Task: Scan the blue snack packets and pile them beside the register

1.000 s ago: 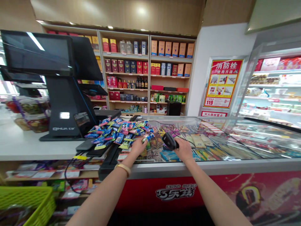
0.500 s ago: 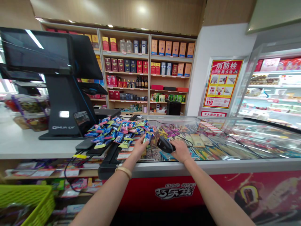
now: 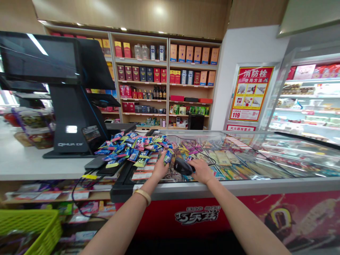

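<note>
Packet [image 3: 168,156], blue and green, is gripped by the left hand [image 3: 160,169], its fingers closed on it. Left to right: the basket [image 3: 47,223], yellow-green, is well apart from the left fingers, at their lower left. The register [image 3: 77,117] stands left of those fingers, on the white counter [image 3: 23,166]. The pile [image 3: 135,145] of similar packets lies near them, left and beyond. The bracelet [image 3: 143,195] is on the left forearm, below the fingers. The scanner [image 3: 183,166] is between both hands' fingers, head towards the packet; the right hand [image 3: 202,171] has its fingers closed round the handle. The cable [image 3: 196,144] curves beyond the right fingers, over the freezer [image 3: 212,189]. Whether either hand touches the glass cannot be told. The poster [image 3: 252,94] is beyond the right fingers, to their right.
</note>
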Demonstrator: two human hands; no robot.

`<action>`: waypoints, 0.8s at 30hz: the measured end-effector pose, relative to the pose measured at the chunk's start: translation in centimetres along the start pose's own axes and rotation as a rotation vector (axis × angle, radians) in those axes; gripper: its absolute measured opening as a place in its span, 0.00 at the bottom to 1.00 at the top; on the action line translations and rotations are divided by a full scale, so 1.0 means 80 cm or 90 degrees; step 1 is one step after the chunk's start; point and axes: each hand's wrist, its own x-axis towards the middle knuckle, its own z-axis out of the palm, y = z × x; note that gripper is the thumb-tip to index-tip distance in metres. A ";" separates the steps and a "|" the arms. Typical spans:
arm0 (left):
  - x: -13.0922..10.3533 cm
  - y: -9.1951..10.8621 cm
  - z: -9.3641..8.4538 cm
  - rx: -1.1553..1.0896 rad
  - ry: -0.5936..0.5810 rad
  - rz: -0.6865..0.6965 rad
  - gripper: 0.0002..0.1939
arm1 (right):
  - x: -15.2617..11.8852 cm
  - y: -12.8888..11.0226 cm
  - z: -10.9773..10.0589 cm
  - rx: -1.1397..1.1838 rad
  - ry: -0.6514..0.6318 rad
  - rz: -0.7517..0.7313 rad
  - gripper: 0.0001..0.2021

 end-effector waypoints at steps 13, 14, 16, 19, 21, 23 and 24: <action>-0.001 0.003 0.002 0.087 0.018 -0.014 0.32 | -0.002 0.005 0.009 -0.002 0.040 0.031 0.20; -0.001 0.004 0.003 0.096 0.023 -0.025 0.30 | -0.002 0.007 0.009 -0.004 0.052 0.044 0.20; 0.001 0.008 0.007 0.116 0.025 -0.049 0.26 | -0.004 0.014 0.008 -0.013 0.081 0.079 0.20; 0.007 0.018 0.021 0.141 0.001 -0.070 0.19 | -0.008 0.030 0.006 -0.029 0.125 0.140 0.19; 0.014 0.028 0.036 0.153 -0.022 -0.071 0.15 | -0.012 0.041 0.005 -0.037 0.147 0.172 0.19; 0.020 0.038 0.054 0.162 -0.040 -0.065 0.13 | -0.015 0.050 0.004 -0.043 0.167 0.201 0.19; 0.022 0.043 0.063 0.167 -0.047 -0.061 0.13 | -0.017 0.052 0.004 -0.045 0.176 0.214 0.18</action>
